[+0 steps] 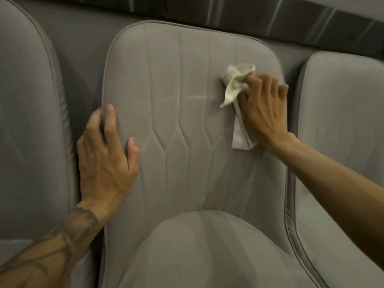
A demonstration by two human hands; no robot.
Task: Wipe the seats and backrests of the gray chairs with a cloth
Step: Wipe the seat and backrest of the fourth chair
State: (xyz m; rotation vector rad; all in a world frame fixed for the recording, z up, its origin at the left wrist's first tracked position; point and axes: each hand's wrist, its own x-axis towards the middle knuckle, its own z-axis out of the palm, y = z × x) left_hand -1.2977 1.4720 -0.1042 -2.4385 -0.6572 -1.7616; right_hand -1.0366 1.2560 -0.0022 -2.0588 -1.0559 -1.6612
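Head view: your right hand (264, 113) clutches the cloth (236, 82) against the middle backrest (176, 80), right of centre in the frame; your left hand (104, 161) grips that backrest's left edge, at centre left.

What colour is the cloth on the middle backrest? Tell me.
Cream white; the cloth against the backrest shows best in the head view.

Three chairs side by side: middle chair (259, 194) at centre, seat (207, 250) at 6 o'clock before its backrest (187, 90), left chair (25, 100) at 9 o'clock, right chair (342, 113) at 3 o'clock. On the backrest toward 2 o'clock, cloth (236, 84) pressed beneath right hand (264, 111). At 8 o'clock, left hand (106, 156) clasped round the backrest's edge, between middle chair and left chair.
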